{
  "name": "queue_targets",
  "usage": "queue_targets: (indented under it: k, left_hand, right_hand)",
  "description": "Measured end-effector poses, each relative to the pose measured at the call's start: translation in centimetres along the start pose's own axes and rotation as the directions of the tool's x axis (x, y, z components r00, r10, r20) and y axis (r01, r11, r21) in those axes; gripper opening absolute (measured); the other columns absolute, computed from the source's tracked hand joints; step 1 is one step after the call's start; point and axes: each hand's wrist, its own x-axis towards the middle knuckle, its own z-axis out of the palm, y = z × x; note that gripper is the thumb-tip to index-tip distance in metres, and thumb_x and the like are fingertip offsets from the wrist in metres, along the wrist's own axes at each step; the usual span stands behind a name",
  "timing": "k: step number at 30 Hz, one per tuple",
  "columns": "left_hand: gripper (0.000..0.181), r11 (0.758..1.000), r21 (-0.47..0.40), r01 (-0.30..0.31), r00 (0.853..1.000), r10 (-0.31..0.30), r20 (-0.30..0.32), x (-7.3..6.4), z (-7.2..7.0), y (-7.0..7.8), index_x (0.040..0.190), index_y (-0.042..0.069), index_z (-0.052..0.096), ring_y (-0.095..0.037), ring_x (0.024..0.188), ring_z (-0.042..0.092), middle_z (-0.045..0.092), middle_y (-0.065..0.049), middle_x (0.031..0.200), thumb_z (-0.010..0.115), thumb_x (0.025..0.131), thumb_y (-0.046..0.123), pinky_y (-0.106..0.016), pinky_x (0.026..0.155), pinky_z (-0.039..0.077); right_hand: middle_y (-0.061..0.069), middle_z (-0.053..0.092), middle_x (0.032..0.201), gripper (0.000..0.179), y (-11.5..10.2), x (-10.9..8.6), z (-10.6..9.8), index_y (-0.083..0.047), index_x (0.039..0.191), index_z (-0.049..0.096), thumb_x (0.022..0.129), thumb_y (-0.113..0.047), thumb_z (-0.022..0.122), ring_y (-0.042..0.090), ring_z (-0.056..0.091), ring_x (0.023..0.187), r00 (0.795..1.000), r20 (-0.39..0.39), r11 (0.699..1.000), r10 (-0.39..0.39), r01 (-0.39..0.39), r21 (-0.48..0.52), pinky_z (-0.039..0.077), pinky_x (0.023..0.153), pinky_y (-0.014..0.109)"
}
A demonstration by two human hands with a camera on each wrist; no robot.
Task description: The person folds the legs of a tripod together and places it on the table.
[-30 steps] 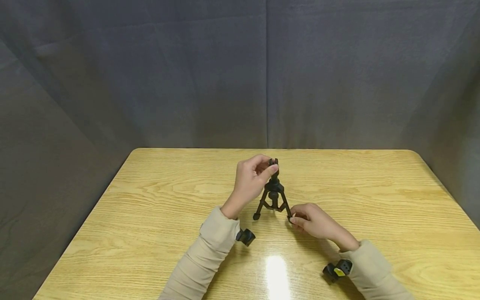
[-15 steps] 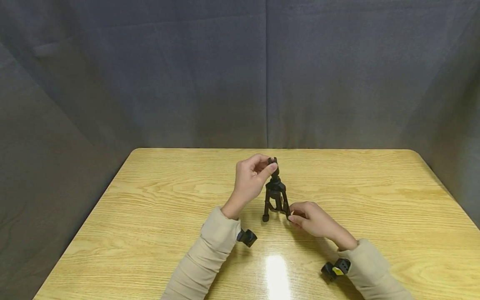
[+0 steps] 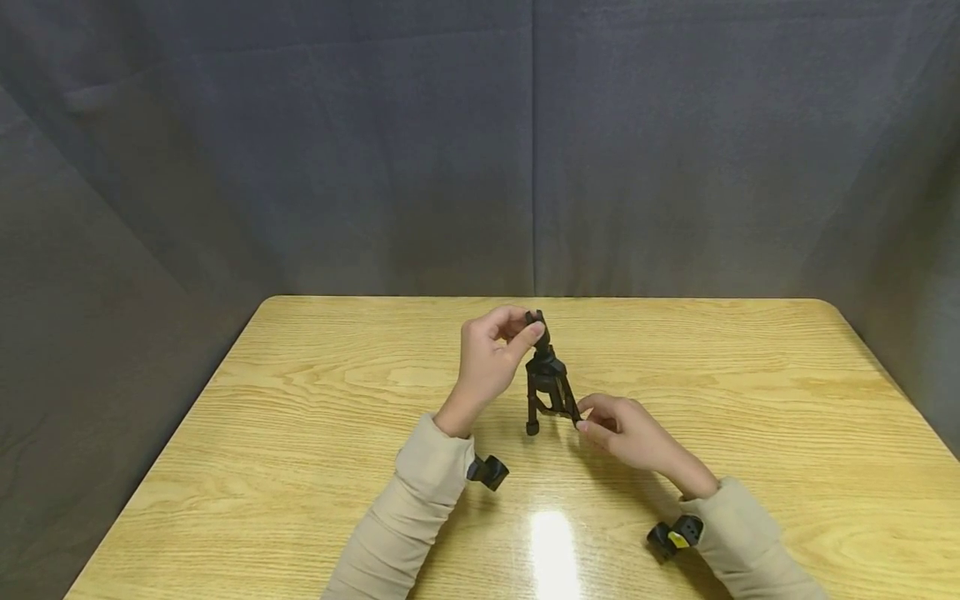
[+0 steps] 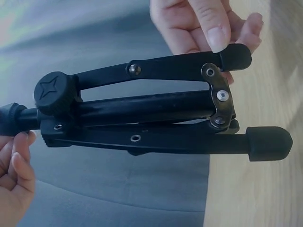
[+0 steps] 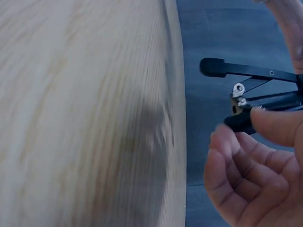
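A small black tripod point(image 3: 545, 371) is held upright between both hands, its legs partly spread. My left hand point(image 3: 489, 354) grips its top between thumb and fingers, just under the forked tip. With thumb and fingertips, my right hand point(image 3: 626, 433) pinches the rubber foot of the right leg. The left wrist view shows a round knob point(image 4: 56, 93) with a star mark, the centre column and the metal linkage point(image 4: 221, 96) joining the legs. A free leg's rubber foot point(image 5: 213, 67) sticks out in the right wrist view.
The wood-grain table point(image 3: 337, 400) spreads under both hands, with a bright light reflection near its front. A dark grey curtain point(image 3: 405, 167) hangs behind it and along the sides. Black camera mounts point(image 3: 491, 472) sit at the wrists.
The tripod's left leg has swung in toward the others, so the legs stand closer together. Both hands have shifted slightly up, the left one also to the left, tilting the tripod a little.
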Motion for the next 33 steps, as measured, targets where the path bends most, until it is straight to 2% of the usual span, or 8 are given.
queue_targets:
  k: [4, 7, 10, 12, 15, 24, 29, 33]
  left_hand:
    - [0.006, 0.998, -0.029, -0.056, 0.998, 0.056, 0.000, 0.1, -0.4, 0.0, 0.082, -0.007, 0.064, -0.020, 0.055, 0.055, 0.062, -0.014, 0.065, 0.065, 0.080, -0.001, -0.025, 0.057, 0.046]
    - [0.005, 0.996, -0.050, -0.076, 0.997, 0.077, 0.017, 0.2, -0.5, -0.1, 0.082, -0.008, 0.064, -0.020, 0.055, 0.056, 0.061, -0.014, 0.064, 0.064, 0.081, -0.003, -0.026, 0.058, 0.047]
    - [0.005, 0.995, -0.060, -0.075, 0.997, 0.077, 0.027, 0.1, -0.6, -0.2, 0.082, -0.008, 0.064, -0.020, 0.055, 0.056, 0.062, -0.014, 0.064, 0.063, 0.081, -0.004, -0.027, 0.059, 0.047]
    - [0.005, 0.995, -0.062, -0.072, 0.997, 0.074, 0.026, 0.1, -0.7, -0.2, 0.083, -0.008, 0.064, -0.020, 0.055, 0.056, 0.062, -0.015, 0.066, 0.063, 0.082, -0.004, -0.027, 0.061, 0.048]
    - [0.005, 0.995, -0.078, -0.065, 0.997, 0.067, 0.025, 0.1, -0.7, -0.1, 0.084, -0.009, 0.064, -0.021, 0.057, 0.057, 0.063, -0.017, 0.069, 0.062, 0.081, -0.005, -0.029, 0.062, 0.048]
    - [0.007, 0.988, -0.154, -0.012, 1.000, 0.016, 0.024, 0.0, -0.6, -0.3, 0.086, -0.012, 0.062, -0.017, 0.064, 0.060, 0.062, -0.022, 0.072, 0.059, 0.083, -0.006, -0.030, 0.068, 0.050]
    - [0.010, 0.991, -0.132, 0.003, 1.000, -0.001, 0.013, -0.1, -0.7, -0.6, 0.090, -0.014, 0.061, -0.015, 0.066, 0.058, 0.061, -0.022, 0.074, 0.058, 0.084, -0.006, -0.028, 0.067, 0.050]
    - [0.014, 0.994, -0.106, 0.037, 0.999, -0.034, 0.031, -0.2, -1.0, -0.7, 0.096, -0.014, 0.060, -0.021, 0.067, 0.057, 0.060, -0.021, 0.076, 0.057, 0.086, -0.005, -0.026, 0.066, 0.048]
  right_hand:
    - [0.017, 0.059, 0.104, 0.046, 0.2, 0.0, -0.1, 0.005, 0.127, 0.046, 0.088, -0.016, 0.060, 0.023, 0.060, 0.084, 1.000, -0.015, 1.000, -0.012, 0.012, 0.029, 0.050, 0.067, 0.029]
    - [0.025, 0.038, 0.134, 0.061, 0.4, 0.0, -0.1, 0.001, 0.140, 0.029, 0.090, -0.016, 0.058, 0.037, 0.050, 0.110, 0.999, 0.036, 0.993, -0.016, 0.012, 0.115, 0.049, 0.080, 0.038]
    - [0.025, 0.019, 0.145, 0.065, 0.6, 0.1, -0.2, -0.001, 0.145, 0.016, 0.093, -0.014, 0.053, 0.042, 0.037, 0.123, 0.993, 0.113, 0.977, -0.037, 0.012, 0.212, 0.043, 0.088, 0.045]
    - [0.024, 0.013, 0.147, 0.065, 0.6, 0.1, -0.2, -0.001, 0.145, 0.012, 0.094, -0.015, 0.051, 0.042, 0.033, 0.125, 0.987, 0.149, 0.969, -0.054, 0.015, 0.247, 0.041, 0.091, 0.047]
    - [0.022, 0.013, 0.148, 0.064, 0.6, 0.1, -0.3, -0.001, 0.145, 0.013, 0.094, -0.014, 0.050, 0.041, 0.032, 0.126, 0.985, 0.160, 0.962, -0.058, 0.012, 0.273, 0.039, 0.092, 0.048]
    - [0.024, 0.029, 0.141, 0.060, 0.6, -0.1, -0.5, 0.001, 0.142, 0.025, 0.091, -0.012, 0.055, 0.038, 0.039, 0.121, 0.994, 0.097, 0.968, -0.056, 0.030, 0.249, 0.041, 0.091, 0.045]
    - [0.027, 0.032, 0.138, 0.059, 0.7, -0.2, -0.8, 0.007, 0.139, 0.028, 0.089, -0.007, 0.056, 0.040, 0.041, 0.120, 0.993, 0.060, 0.962, -0.102, 0.083, 0.262, 0.037, 0.094, 0.047]
    - [0.029, 0.038, 0.134, 0.058, 0.7, -0.4, -1.0, 0.010, 0.134, 0.036, 0.086, -0.008, 0.062, 0.038, 0.048, 0.113, 0.994, 0.000, 0.982, -0.108, 0.107, 0.157, 0.038, 0.093, 0.046]
